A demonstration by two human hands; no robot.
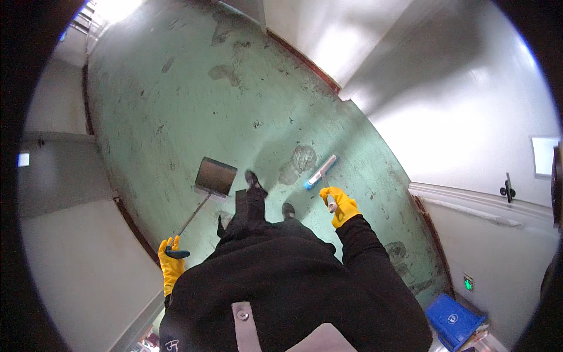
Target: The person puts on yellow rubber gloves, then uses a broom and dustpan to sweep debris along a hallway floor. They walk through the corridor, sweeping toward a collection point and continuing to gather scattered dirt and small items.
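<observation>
At the left, my left hand (170, 267), in a yellow rubber glove, grips the dark handle end of a long-handled dustpan (215, 176). The pan is dark inside with a pale toothed edge, and it sits low near the floor ahead of my left foot. On the other side my right hand (342, 209), also gloved in yellow, is wrapped round the pale handle of a broom (321, 172). Its narrow white and blue head is down by the floor, right of my feet. A gap separates the broom head from the dustpan.
Worn green floor (193, 105) with dark stains and scuffs runs ahead. A pale wall (64, 234) stands at the left. On the right is a white door (463, 146) with a dark handle (508, 188). A blue bin (454, 322) stands at the lower right.
</observation>
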